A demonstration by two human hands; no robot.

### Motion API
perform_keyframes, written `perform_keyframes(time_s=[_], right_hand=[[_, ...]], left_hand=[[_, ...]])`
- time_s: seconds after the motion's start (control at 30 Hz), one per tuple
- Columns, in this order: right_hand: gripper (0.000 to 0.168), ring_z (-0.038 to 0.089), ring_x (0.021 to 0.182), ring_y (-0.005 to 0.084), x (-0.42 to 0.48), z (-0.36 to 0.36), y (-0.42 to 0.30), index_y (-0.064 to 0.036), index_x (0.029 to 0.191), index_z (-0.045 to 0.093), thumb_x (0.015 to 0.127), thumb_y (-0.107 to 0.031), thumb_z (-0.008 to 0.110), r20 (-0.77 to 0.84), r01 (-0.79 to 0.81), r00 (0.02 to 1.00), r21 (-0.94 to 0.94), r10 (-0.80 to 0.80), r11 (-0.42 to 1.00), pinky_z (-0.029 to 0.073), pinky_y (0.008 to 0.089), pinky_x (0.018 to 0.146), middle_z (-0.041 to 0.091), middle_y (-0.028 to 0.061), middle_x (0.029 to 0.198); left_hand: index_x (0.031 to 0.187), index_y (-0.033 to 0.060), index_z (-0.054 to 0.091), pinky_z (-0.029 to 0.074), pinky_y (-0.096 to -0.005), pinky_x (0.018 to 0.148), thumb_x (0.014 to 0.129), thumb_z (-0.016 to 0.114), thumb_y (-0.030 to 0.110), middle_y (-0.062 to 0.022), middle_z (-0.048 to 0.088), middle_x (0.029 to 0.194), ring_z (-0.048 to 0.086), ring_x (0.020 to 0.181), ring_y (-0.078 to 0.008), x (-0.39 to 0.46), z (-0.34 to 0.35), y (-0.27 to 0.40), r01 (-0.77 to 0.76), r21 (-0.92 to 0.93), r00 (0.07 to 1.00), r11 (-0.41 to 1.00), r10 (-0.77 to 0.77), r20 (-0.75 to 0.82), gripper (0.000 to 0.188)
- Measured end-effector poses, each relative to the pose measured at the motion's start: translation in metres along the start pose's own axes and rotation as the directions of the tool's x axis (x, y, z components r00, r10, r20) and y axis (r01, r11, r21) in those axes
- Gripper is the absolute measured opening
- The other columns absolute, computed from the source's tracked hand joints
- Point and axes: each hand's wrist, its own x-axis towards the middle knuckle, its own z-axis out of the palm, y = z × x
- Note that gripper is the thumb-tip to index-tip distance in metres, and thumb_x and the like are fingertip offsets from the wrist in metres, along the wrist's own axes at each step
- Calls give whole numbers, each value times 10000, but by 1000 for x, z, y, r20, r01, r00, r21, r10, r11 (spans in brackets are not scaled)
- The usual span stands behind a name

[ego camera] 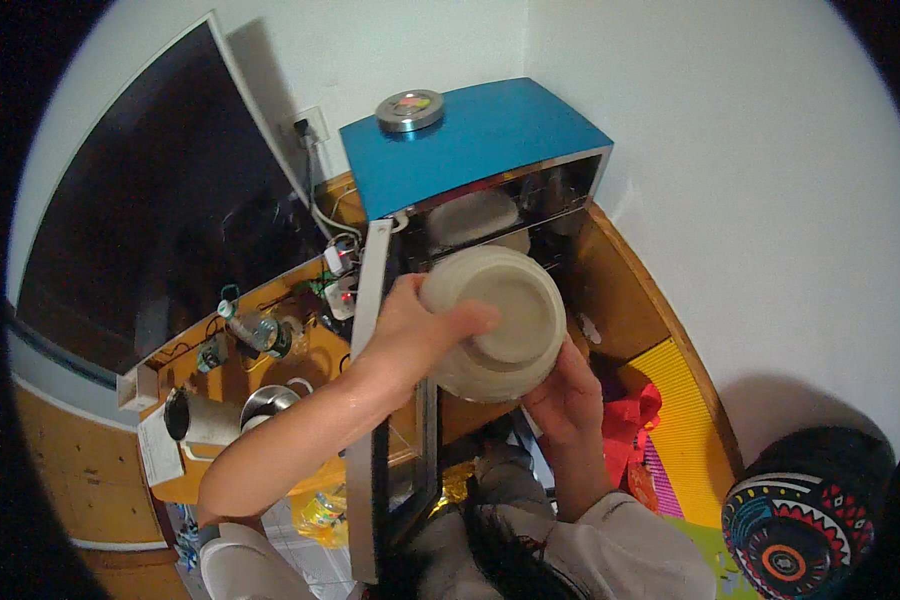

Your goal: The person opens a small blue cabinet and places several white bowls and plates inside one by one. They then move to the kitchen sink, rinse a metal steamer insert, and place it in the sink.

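Observation:
Both hands hold a stack of pale, whitish bowls (521, 319) in front of an open blue cabinet (487, 135). A round recessed base faces up at me; how many bowls are nested cannot be told. My left hand (435, 319) grips the left rim, its thumb lying across the base. From below and the right, my right hand (570, 397) supports the underside. Inside the cabinet, a pale container (476, 217) sits on a wire shelf, partly in shadow. The cabinet's framed door (367, 420) hangs open to the left, beneath my left forearm.
A round metal tin (409, 110) rests on the cabinet top. Left are a large television (157, 202), plugged-in power strips (340, 298), a plastic bottle (259, 330) and a metal pot (270, 405). A red bag (626, 435), yellow mat (679, 427) and patterned drum-shaped object (799, 517) are right.

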Motion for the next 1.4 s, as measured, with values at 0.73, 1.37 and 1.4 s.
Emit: perform_keyframes(time_s=[0.73, 1.37, 1.4], right_hand=[[462, 419, 1175, 260, 235, -298, 18, -90, 1300, 359, 888, -229, 517, -173, 227, 964, 129, -204, 965, 328, 466, 997, 454, 77, 1270], [360, 558, 777, 206, 301, -315, 66, -135, 1204, 428, 924, -361, 417, -538, 155, 838, 69, -94, 986, 444, 319, 488, 565, 20, 1038], [343, 557, 725, 195, 304, -319, 68, -132, 1185, 444, 926, -355, 409, -552, 144, 830, 70, -82, 987, 433, 304, 454, 573, 16, 993]], left_hand=[[1098, 18, 551, 384, -410, 920, 789, 612, 299, -174, 539, 1036, 459, 1060, -341, 44, 27, -53, -536, 784, 812, 313, -64, 580, 422], [1098, 0, 517, 418, -411, 859, 825, 575, 279, -188, 555, 979, 514, 971, -351, 48, 21, -51, -502, 795, 815, 340, -122, 567, 395], [1097, -1, 516, 420, -412, 857, 826, 573, 277, -188, 557, 980, 516, 970, -351, 48, 20, -51, -500, 795, 816, 344, -122, 565, 392]])
